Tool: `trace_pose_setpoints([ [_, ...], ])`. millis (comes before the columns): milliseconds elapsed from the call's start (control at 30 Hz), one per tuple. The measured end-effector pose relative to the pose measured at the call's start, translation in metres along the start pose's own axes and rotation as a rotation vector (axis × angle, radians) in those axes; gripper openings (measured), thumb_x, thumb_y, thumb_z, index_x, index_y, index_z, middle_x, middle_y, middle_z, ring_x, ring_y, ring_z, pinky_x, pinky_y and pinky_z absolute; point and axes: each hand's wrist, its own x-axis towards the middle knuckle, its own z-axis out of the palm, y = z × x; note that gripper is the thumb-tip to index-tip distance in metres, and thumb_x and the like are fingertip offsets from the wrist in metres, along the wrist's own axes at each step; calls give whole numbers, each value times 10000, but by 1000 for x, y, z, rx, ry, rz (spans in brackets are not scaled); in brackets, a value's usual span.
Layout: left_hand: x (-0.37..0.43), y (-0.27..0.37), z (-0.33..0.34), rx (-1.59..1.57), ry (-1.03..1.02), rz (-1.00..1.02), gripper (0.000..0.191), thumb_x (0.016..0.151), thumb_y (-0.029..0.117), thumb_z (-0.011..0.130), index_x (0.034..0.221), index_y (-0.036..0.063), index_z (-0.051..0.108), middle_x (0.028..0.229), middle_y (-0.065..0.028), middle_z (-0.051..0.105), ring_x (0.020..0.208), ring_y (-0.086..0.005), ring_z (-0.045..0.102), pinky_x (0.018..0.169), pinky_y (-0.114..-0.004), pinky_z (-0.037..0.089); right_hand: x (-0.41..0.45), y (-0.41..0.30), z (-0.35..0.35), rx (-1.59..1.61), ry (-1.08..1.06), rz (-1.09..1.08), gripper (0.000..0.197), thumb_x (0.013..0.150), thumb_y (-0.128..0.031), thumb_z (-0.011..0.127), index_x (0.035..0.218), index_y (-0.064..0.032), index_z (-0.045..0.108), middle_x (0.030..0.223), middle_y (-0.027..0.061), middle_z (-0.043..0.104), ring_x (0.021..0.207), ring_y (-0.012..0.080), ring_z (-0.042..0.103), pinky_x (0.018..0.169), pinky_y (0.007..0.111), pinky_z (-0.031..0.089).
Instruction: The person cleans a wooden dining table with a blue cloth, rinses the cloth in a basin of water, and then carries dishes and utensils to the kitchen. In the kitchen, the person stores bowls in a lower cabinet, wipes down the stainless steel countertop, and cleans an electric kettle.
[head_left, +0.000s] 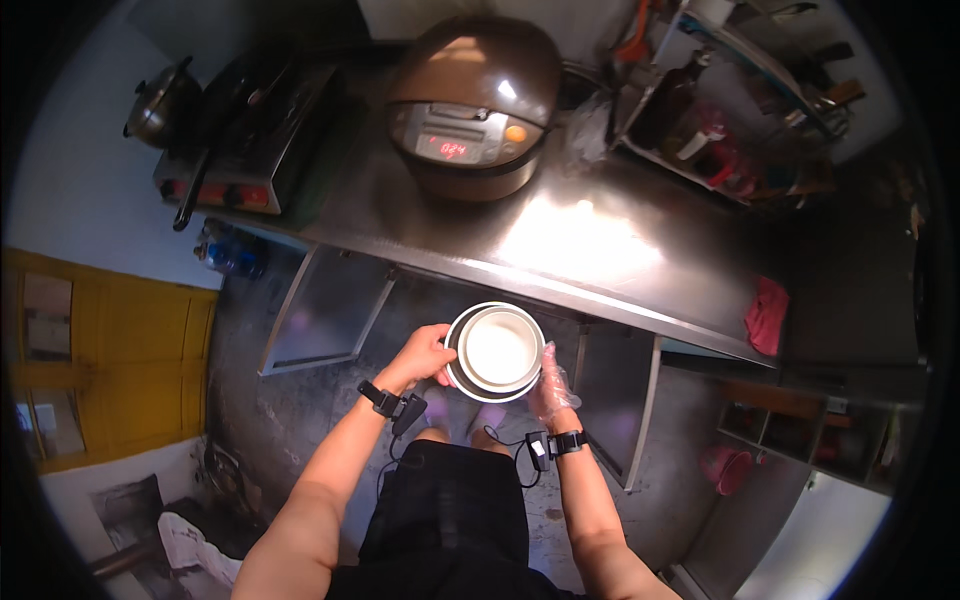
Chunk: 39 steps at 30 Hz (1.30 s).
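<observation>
My bare left hand (421, 358) grips the left rim of a larger round bowl (455, 373) with a pale rim and a dark inner wall. Nested in it is a smaller white bowl (501, 347), whose inside is washed out by glare. On the right side, my right hand (551, 386), in a clear plastic glove, holds the larger bowl's wall. Both bowls are held level in front of the counter, above the floor. Each wrist bears a black strap with a small wired device.
A brown rice cooker (474, 112) with a lit display stands on the steel counter (420, 244). Left of it is a gas stove (232, 176) with a wok. Two cabinet doors, left (326, 307) and right (619, 397), stand ajar below. A red cloth (766, 315) lies at the right.
</observation>
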Motion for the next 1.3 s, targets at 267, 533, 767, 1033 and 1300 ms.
trace_pose_setpoints([
  [267,55,-107,-72,-107,172,-100,369,962,125,550,1308,2,586,836,-135,736,602,-189,719,517,-281,586,141,99,15,-78,-7,9,834,1059,-685,365,1555,-18,436,1572,106,495,1444,224,443,1231,372,299],
  [533,125,-153,-108,936,467,26,386,996,338,579,1041,-37,661,787,-227,728,689,-324,743,643,-437,587,233,174,35,-596,99,-457,530,1116,-428,428,1503,-67,460,1338,219,627,1223,335,605,1026,433,469],
  [767,176,-226,-117,1404,522,427,407,904,118,567,1210,-147,608,790,-211,722,701,-358,728,577,-464,573,253,189,27,-536,233,-378,601,1109,-502,391,1578,-126,414,1388,218,638,1274,377,611,1013,452,474],
  [1033,210,-245,-130,1376,520,597,535,964,98,511,1452,-114,454,709,-172,699,553,-288,689,493,-408,541,304,228,-1,-387,369,-10,713,1090,-623,340,1624,-150,336,1436,205,612,1293,335,600,1052,426,465],
  [1300,258,-206,-168,182,321,-3,314,974,185,474,785,-9,632,619,-105,616,449,-161,547,425,-329,431,337,245,-36,-268,374,-320,627,1132,-521,326,1599,-102,319,1456,151,562,1305,278,561,1085,412,459],
])
